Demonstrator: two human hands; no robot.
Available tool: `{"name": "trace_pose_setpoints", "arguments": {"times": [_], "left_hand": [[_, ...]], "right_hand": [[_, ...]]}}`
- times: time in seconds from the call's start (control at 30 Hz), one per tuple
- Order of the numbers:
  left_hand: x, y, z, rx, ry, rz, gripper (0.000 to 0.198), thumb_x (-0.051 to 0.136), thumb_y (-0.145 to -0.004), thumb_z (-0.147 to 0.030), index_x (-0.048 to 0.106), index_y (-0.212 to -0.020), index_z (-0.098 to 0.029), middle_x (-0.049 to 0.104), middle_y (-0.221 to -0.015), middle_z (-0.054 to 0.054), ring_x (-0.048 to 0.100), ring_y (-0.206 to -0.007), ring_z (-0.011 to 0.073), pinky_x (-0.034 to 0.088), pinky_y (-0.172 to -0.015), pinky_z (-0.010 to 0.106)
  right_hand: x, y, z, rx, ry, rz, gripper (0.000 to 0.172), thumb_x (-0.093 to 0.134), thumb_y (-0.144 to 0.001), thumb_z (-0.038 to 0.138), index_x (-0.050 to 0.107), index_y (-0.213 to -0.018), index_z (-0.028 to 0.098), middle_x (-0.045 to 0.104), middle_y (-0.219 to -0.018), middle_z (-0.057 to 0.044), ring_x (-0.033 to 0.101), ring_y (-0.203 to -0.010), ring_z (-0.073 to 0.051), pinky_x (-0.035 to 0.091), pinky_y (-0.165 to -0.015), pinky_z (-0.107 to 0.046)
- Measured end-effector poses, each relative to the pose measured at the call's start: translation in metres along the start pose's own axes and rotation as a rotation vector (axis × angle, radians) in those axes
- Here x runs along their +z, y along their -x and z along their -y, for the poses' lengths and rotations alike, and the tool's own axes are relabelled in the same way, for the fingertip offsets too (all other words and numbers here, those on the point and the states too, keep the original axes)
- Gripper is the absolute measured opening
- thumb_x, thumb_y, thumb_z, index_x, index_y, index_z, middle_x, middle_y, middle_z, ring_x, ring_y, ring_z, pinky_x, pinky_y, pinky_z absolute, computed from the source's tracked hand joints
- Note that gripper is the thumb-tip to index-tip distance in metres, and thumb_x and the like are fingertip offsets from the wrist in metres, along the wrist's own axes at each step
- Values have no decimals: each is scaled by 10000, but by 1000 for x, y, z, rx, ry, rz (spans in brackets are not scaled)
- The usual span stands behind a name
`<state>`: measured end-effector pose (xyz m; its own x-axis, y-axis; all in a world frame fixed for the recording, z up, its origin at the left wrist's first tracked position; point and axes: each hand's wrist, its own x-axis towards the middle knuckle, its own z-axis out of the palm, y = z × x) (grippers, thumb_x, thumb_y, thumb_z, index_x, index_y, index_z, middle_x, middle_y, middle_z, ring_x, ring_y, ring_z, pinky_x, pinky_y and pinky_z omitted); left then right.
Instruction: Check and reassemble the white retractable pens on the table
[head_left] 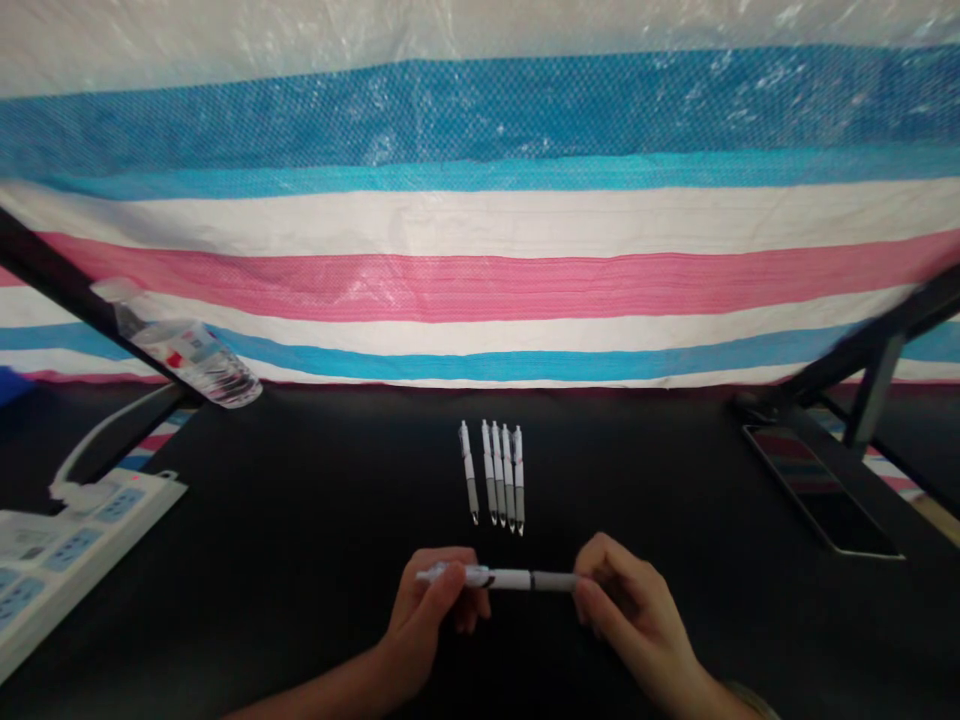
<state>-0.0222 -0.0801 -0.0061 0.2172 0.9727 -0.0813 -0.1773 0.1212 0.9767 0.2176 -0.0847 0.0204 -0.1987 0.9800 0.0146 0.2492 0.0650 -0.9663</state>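
Between my two hands a white and grey click pen lies level, close above the black table. My left hand is closed on its white clip end, thumb on top. At the grey grip end, my right hand pinches the pen between thumb and fingers, which hide the tip. Beyond my hands several like pens lie side by side, tips toward me. One more pen sits slightly apart on their left.
A white power strip with a plugged-in cable is at the left edge. Behind it a clear plastic bottle leans by a dark bar. A phone lies at right beside a black metal stand. A striped plastic sheet hangs behind the black table.
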Motion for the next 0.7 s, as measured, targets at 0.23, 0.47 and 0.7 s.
{"name": "trace_pose_setpoints", "arguments": {"times": [0.23, 0.47, 0.7], "left_hand": [[0, 0, 1, 3, 58, -30, 596, 579, -890, -667, 728, -625, -154, 626, -542, 42, 505, -448, 113, 347, -430, 220], [0, -1, -1, 4, 51, -7, 605, 581, -888, -671, 728, -616, -151, 608, -530, 41, 497, -446, 115, 338, -427, 225], [-1, 0, 0, 11, 71, -11, 595, 592, -896, -649, 726, -625, -137, 627, -550, 45, 507, -455, 109, 347, -432, 214]], "right_hand": [[0, -2, 2, 82, -91, 107, 566, 457, -984, 649, 611, -686, 194, 510, -522, 20, 403, -448, -103, 286, -439, -224], [-3, -1, 1, 50, -62, 165, 574, 401, -1036, 575, 568, -641, 193, 480, -533, 23, 398, -494, -108, 294, -487, -236], [0, -2, 2, 98, -138, 147, 495, 488, -992, 607, 581, -738, 192, 488, -578, 29, 365, -485, -98, 252, -453, -227]]}}
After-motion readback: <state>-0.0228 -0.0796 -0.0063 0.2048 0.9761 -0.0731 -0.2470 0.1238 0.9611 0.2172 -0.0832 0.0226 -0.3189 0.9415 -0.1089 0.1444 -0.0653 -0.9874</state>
